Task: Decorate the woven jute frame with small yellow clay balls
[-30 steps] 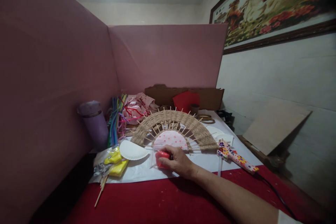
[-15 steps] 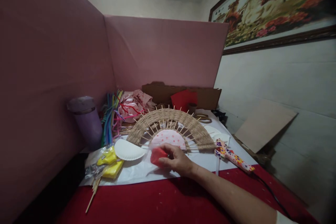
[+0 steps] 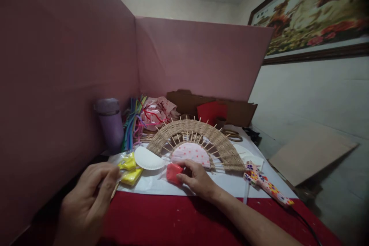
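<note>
My right hand (image 3: 196,180) pinches a red lump in a clear plastic bag (image 3: 173,172) on the white paper (image 3: 230,184). Just behind it lies a half-round woven fan of twine on wooden sticks (image 3: 198,138) with a pink dotted half plate (image 3: 190,153) at its centre. My left hand (image 3: 88,200) has come up at the lower left, fingers curled near the ends of some wooden sticks (image 3: 114,191); whether it grips them is unclear. Yellow lumps in plastic (image 3: 128,170) and a white half paper plate (image 3: 147,158) lie next to it.
A patterned glue gun (image 3: 266,184) with a black cord lies right of the fan. A purple bottle (image 3: 111,123), coloured pipe cleaners (image 3: 132,121), pink fabric (image 3: 158,110) and a cardboard box (image 3: 213,108) stand behind. Pink boards wall the left and back. Red cloth (image 3: 173,219) covers the front.
My left hand has come into view at the lower left near the sticks. My right hand stays pinched on the red lump, shifted slightly. The camera has swung a little left.
</note>
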A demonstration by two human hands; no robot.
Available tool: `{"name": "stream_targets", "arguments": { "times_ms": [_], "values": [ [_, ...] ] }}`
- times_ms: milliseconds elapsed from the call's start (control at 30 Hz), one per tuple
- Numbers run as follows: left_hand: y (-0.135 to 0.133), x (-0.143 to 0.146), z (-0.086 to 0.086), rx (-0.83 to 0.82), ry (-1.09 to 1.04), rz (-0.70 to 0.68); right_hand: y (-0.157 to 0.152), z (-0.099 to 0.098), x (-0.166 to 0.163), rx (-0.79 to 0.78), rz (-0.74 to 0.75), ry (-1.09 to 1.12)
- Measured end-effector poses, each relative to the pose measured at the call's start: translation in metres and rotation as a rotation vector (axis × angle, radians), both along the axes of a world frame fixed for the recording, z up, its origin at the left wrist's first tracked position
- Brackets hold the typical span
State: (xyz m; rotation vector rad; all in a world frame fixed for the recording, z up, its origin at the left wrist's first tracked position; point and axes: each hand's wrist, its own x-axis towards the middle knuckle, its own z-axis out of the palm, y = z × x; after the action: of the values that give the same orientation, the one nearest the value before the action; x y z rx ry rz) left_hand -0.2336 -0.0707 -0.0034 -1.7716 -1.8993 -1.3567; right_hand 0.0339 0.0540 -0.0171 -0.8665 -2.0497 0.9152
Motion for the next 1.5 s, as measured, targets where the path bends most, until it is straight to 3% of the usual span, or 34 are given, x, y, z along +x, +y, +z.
{"name": "stream_targets", "arguments": {
  "times_ms": [67, 133, 233, 333, 533, 633, 800, 1133, 1300, 1500],
  "values": [
    [0.017, 0.004, 0.021, -0.063, -0.004, 0.079, -0.002, 0.000, -0.001, 0.051, -0.039, -0.024],
    [0.029, 0.005, 0.028, -0.176, 0.127, 0.070, -0.002, -0.001, -0.001, 0.066, -0.044, -0.022],
    [0.036, 0.006, 0.020, -0.391, 0.232, 0.052, -0.002, -0.005, -0.001, 0.088, -0.041, 0.001],
    [0.038, 0.016, 0.009, -0.490, 0.279, 0.007, -0.002, -0.007, -0.001, 0.106, -0.038, 0.001],
    [0.042, 0.024, 0.016, -0.458, 0.274, -0.074, -0.004, -0.003, 0.000, 0.097, -0.022, -0.008],
    [0.047, 0.006, 0.025, -0.441, 0.313, 0.030, -0.004, -0.002, 0.000, 0.088, -0.021, 0.009],
    [0.060, -0.017, 0.040, -0.602, 0.454, 0.143, -0.004, -0.004, 0.001, 0.073, -0.017, 0.002],
    [0.079, -0.020, 0.052, -0.776, 0.397, 0.033, -0.002, -0.004, 0.001, 0.053, 0.018, 0.006],
    [0.091, -0.033, 0.047, -0.784, 0.431, -0.007, -0.003, -0.001, 0.002, 0.043, 0.016, -0.011],
    [0.095, -0.034, 0.052, -0.739, 0.325, -0.082, -0.005, 0.001, 0.003, 0.034, 0.040, -0.020]
  ]
}}
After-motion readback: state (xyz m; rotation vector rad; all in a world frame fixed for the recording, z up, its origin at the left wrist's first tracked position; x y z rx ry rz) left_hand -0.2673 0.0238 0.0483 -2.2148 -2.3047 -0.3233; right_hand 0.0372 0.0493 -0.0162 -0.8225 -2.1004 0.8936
